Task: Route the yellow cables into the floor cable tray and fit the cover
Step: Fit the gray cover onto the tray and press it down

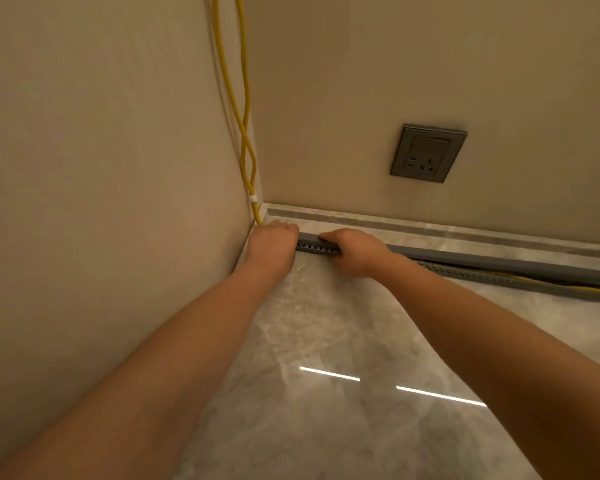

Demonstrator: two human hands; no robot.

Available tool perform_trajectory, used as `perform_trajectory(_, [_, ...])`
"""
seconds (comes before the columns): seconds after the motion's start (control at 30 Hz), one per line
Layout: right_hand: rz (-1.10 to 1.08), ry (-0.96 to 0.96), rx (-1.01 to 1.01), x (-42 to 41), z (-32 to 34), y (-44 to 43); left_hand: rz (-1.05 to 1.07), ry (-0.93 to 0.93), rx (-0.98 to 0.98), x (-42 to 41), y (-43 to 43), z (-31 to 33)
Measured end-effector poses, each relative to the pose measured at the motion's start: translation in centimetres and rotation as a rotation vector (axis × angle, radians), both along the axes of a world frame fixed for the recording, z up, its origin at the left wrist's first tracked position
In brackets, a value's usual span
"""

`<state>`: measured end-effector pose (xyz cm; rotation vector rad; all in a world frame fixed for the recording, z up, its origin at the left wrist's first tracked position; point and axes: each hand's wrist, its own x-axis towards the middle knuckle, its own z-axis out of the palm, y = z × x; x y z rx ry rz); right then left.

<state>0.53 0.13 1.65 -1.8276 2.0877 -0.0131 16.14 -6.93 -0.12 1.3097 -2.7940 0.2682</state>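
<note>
At the floor's corner, both hands pressed on the tray: left hand fisted at its end, right hand clamped over the cover. Cables dropped down the wall, limp. Cover probably stiff, light; best pressed along its top.

1. We're looking at a finished indoor room, home or office, can't tell which.
2. Glossy grey marble-look floor tiles with ceiling-light reflections.
3. Beige textured walls meeting in a corner, matching stone skirting along the bottom.
4. Grey wall socket set low.
5. Yellow cables hang down the corner toward a grey floor cable tray.
</note>
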Motion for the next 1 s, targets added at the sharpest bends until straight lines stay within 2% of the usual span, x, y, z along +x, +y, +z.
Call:
perform_trajectory(0.2, [-0.116,0.044,-0.022,-2.7,0.4,3.3,0.017,0.124,0.152,-2.2,2.4,0.2])
perform_trajectory(0.7, [-0.358,0.023,-0.057,-12.5,2.8,15.3,-0.165,0.086,0.18,-13.2,11.5,1.4])
perform_trajectory(1.0, [-0.374,0.02,-0.103,-21.6,3.8,25.0,-0.131,0.127,0.222,-23.3,21.6,2.4])
